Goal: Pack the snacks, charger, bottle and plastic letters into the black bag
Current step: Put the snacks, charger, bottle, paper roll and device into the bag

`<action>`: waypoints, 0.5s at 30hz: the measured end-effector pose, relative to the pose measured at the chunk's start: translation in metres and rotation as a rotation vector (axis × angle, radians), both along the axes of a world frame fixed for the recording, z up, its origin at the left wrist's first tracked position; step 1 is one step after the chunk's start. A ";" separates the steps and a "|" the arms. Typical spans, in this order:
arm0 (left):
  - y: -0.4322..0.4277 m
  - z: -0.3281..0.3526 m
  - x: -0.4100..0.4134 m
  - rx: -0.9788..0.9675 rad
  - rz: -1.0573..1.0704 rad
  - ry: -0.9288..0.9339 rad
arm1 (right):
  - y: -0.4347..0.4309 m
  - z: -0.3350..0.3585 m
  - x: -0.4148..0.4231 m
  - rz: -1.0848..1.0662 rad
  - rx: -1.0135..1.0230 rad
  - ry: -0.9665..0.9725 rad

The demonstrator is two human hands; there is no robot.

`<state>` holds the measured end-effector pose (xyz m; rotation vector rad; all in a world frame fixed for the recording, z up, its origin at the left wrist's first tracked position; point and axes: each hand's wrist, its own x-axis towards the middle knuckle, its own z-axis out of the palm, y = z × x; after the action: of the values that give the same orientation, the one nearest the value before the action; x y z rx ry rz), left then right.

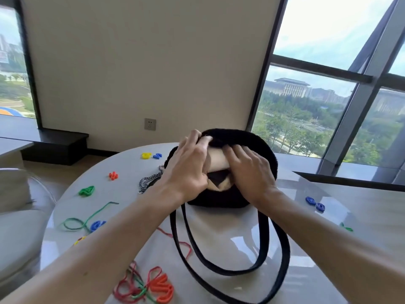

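Both my hands are on the mouth of the black bag (238, 139), which sits toward the far edge of the round surface (219, 224). My left hand (190, 165) grips the plush rim with its fingers curled over the top. My right hand (249, 172) pinches the opposite lip, and together they spread the pale lining (218, 162) open.

The bag is soft and floppy, so I judge it will sag shut unless one hand keeps hold of the rim. The plastic letters are light, stiff and thin, and best pinched by an edge. The green A (87, 190) lies near the left edge, the orange S (163, 288) at the near edge, and a blue pair (315, 204) to the right. I cannot see snacks, charger or bottle.
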<state>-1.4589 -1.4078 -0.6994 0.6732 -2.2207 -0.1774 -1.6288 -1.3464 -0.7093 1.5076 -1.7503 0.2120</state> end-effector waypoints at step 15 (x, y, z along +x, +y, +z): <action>0.001 0.004 0.003 0.047 -0.036 -0.235 | -0.048 -0.014 0.012 -0.186 0.167 0.047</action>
<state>-1.4556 -1.4071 -0.6956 0.7106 -2.4614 -0.1766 -1.6164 -1.3944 -0.7231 1.4416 -1.8953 -0.0651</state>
